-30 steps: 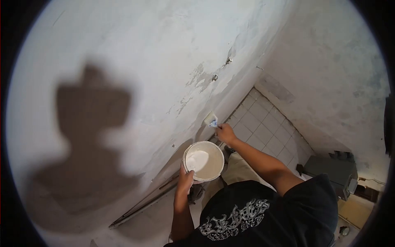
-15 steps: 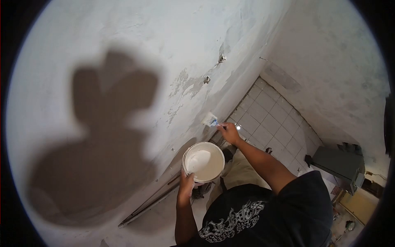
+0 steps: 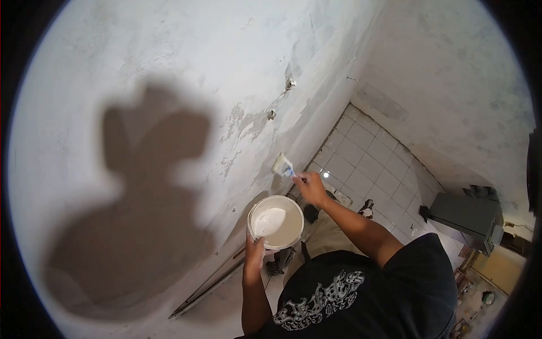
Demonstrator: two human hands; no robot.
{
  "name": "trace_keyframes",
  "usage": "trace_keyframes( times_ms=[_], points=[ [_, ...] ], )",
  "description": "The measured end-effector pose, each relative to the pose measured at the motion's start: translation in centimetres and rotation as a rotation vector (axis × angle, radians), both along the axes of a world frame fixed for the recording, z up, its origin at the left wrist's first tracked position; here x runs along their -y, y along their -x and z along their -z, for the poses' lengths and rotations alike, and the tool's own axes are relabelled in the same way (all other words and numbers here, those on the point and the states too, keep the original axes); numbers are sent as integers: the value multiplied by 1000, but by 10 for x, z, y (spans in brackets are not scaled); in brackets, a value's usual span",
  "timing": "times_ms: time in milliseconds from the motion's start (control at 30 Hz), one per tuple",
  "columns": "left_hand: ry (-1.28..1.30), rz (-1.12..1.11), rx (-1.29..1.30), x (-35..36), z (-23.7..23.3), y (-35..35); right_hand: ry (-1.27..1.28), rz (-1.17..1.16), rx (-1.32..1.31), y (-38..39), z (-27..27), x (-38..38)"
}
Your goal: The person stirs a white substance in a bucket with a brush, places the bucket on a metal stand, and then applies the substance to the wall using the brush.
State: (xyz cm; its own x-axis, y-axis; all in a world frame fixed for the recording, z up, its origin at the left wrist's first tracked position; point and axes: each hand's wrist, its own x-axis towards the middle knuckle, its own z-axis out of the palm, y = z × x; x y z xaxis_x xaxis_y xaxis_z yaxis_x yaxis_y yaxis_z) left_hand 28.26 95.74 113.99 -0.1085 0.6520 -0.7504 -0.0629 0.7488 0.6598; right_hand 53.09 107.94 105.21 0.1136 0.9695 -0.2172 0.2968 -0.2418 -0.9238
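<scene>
My right hand (image 3: 310,187) is closed on the handle of a paintbrush (image 3: 283,165), whose pale, wide bristles point up and left, close to the wall (image 3: 248,85); whether they touch it cannot be made out. Below the brush, my left hand (image 3: 255,252) grips the near left side of a round white bucket (image 3: 293,221) with white paint inside. The wall beside the brush has peeling grey patches and two small holes.
Grey-white floor tiles (image 3: 361,155) lie beyond my right hand. A dark box-shaped object (image 3: 466,217) stands at the right, with assorted items below it. A long thin strip (image 3: 206,289) lies along the wall's foot. A large shadow falls on the wall.
My right hand and the brush have shifted slightly left and a little lower in view. The bucket has moved slightly left, and the view of the wall has shifted.
</scene>
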Motion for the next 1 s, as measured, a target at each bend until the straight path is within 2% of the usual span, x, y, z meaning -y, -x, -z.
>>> trace_keyframes(
  times_ms=[67, 200, 267, 333, 400, 433, 467, 500, 600, 733, 833, 867, 900, 1000],
  points=[
    [27, 11, 10, -1, 6, -1, -231, -113, -211, -8, -11, 16],
    [30, 34, 13, -5, 13, -8, -350, -172, -259, -13, -22, 8],
    [48, 31, 31, -7, 10, -10, -107, -93, -259, -10, 2, -12],
    [48, 26, 31, -5, 7, -10, -121, -77, -237, -12, 35, -25],
    [46, 21, 35, -4, 4, -8, -20, -31, -4, -21, 77, -26],
    [38, 24, 11, -1, 3, -7, -23, -33, -8, -23, 93, -26],
    [30, 27, -10, 1, 3, -5, 71, 21, 102, -24, 108, -25],
    [26, 24, -9, 1, 4, -4, 164, 76, 213, -25, 103, -27],
    [24, -18, 2, 6, 2, 0, 131, 73, 173, -17, 82, -36],
    [27, 0, 6, 1, 4, -1, 59, 63, 122, -3, 0, -32],
    [31, -9, 8, -2, 2, -7, -85, -7, 32, -7, -74, -6],
    [38, -23, 7, -3, 2, -10, -122, -106, -30, -11, -100, 2],
    [39, -27, 7, 0, 6, -9, -156, -206, -93, -13, -114, 7],
    [13, -45, 61, 3, 17, -5, -289, -270, -148, -13, -116, 4]
  ],
)
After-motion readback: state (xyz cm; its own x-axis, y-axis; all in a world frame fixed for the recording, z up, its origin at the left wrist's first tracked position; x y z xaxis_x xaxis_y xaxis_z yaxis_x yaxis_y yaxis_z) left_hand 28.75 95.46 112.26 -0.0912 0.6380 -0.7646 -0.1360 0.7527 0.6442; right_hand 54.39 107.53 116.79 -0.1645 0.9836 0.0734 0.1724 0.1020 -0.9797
